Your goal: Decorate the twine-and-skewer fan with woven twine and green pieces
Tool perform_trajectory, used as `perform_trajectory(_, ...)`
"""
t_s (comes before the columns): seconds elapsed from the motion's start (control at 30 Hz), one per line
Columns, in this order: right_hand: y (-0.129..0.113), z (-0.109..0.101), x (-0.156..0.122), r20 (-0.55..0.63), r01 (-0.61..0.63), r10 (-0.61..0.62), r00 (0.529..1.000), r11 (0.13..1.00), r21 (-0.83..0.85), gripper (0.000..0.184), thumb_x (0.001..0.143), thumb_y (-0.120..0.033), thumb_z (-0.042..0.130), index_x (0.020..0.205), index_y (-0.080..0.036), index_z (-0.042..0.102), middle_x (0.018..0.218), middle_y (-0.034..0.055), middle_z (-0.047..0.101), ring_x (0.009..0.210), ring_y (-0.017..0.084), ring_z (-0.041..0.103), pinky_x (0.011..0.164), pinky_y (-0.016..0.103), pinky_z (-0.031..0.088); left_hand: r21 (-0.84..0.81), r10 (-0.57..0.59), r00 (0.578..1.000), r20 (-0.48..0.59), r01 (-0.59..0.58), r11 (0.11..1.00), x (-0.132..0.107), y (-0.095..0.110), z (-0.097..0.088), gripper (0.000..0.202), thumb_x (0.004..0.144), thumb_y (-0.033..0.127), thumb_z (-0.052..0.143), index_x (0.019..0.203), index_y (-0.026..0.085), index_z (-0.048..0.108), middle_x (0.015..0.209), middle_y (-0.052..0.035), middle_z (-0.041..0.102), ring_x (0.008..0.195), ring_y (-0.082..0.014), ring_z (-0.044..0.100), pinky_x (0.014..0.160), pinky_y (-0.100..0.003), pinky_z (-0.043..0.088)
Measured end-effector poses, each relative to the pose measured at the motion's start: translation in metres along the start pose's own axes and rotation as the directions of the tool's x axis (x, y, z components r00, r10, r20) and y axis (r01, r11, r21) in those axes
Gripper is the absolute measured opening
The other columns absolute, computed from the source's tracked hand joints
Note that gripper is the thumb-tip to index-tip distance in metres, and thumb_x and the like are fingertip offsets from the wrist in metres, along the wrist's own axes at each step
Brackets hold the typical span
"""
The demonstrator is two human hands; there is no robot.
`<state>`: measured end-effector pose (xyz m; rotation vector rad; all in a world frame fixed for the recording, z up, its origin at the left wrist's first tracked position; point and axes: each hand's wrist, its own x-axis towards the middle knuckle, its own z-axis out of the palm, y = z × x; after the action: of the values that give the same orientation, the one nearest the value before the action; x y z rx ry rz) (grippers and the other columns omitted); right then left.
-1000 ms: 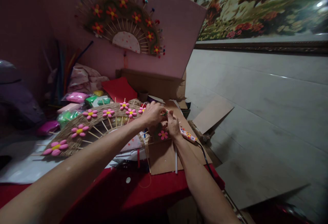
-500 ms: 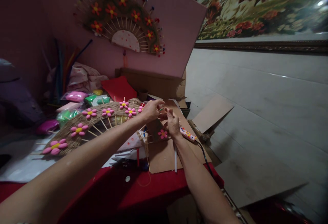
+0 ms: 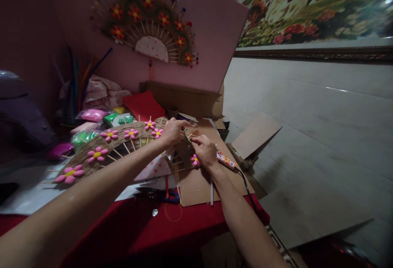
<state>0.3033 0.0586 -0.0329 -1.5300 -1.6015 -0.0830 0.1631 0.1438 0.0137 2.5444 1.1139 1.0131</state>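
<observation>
A large twine-wrapped fan with stick ribs and pink clay flowers with yellow centres lies across the table. My left hand is over its right part, fingers pinched at a thin green strand. Close beside it, my right hand bends its fingers on the strand's lower end, above the fan's right end. Just under the right hand shows a pink flower. The strand is small, so its material cannot be made out, and the fingers partly hide it.
A flower-patterned glue gun with a black cord lies on the cardboard, right of my right hand. Scissors lie near the front edge of the red cloth. Clay packets sit at the left. A finished fan hangs behind.
My left hand has moved left and my right hand slightly left and down, so the gap between them is wider. The green strand now shows more clearly between them.
</observation>
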Motion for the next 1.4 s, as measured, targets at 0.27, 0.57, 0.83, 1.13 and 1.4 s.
perform_trajectory(0.27, -0.003, -0.002, -0.006, 0.012, 0.078, -0.077, 0.997, 0.987, -0.142, 0.031, 0.08, -0.01, 0.048, 0.093, -0.025, 0.073, 0.089, 0.0043, 0.065, 0.088, 0.019, 0.058, 0.076, 0.029, 0.044, 0.111, 0.068, 0.998, 0.018, -0.07, 0.991, -0.002, -0.003, 0.001, 0.024, 0.073, 0.012, 0.056, 0.089, 0.022, 0.072, 0.087, -0.0043, 0.07, 0.088, -0.0228, 0.051, 0.078, -0.034, 0.038)
perform_trajectory(0.57, -0.003, -0.002, -0.007, 0.065, 0.081, -0.069, 0.995, 0.974, -0.212, 0.035, 0.075, -0.006, 0.049, 0.091, -0.025, 0.073, 0.091, 0.0036, 0.065, 0.09, 0.019, 0.056, 0.076, 0.028, 0.043, 0.135, 0.021, 1.0, -0.007, -0.02, 0.991, -0.004, -0.003, 0.002, 0.019, 0.071, 0.012, 0.055, 0.082, 0.021, 0.069, 0.084, -0.007, 0.065, 0.088, -0.0239, 0.052, 0.077, -0.035, 0.038)
perform_trajectory(0.83, -0.008, -0.002, -0.009, 0.081, 0.102, -0.084, 0.993, 0.962, -0.255, 0.038, 0.078, -0.006, 0.047, 0.101, -0.025, 0.07, 0.094, 0.0039, 0.063, 0.094, 0.018, 0.052, 0.08, 0.027, 0.041, 0.169, 0.04, 0.999, 0.014, -0.041, 0.985, -0.007, -0.002, -0.001, 0.025, 0.072, 0.012, 0.056, 0.089, 0.023, 0.071, 0.089, -0.0065, 0.068, 0.094, -0.0254, 0.051, 0.08, -0.037, 0.034)
perform_trajectory(1.13, -0.011, -0.002, -0.007, 0.134, 0.126, -0.093, 0.987, 0.957, -0.262, 0.036, 0.078, -0.008, 0.047, 0.1, -0.025, 0.07, 0.096, 0.0043, 0.061, 0.095, 0.019, 0.05, 0.077, 0.027, 0.04, 0.191, 0.095, 0.995, 0.021, -0.098, 0.977, -0.006, -0.004, -0.001, 0.017, 0.073, 0.015, 0.057, 0.078, 0.022, 0.072, 0.091, -0.0045, 0.072, 0.092, -0.0254, 0.05, 0.077, -0.039, 0.033)
perform_trajectory(1.4, -0.012, 0.0, -0.004, 0.135, 0.124, -0.089, 0.987, 0.951, -0.282, 0.036, 0.079, -0.009, 0.046, 0.103, -0.024, 0.069, 0.095, 0.0047, 0.06, 0.093, 0.019, 0.05, 0.076, 0.028, 0.04, 0.188, 0.094, 0.995, 0.027, -0.097, 0.977, -0.005, -0.006, -0.001, 0.015, 0.075, 0.018, 0.058, 0.076, 0.023, 0.073, 0.087, -0.0061, 0.072, 0.091, -0.0262, 0.05, 0.077, -0.04, 0.033)
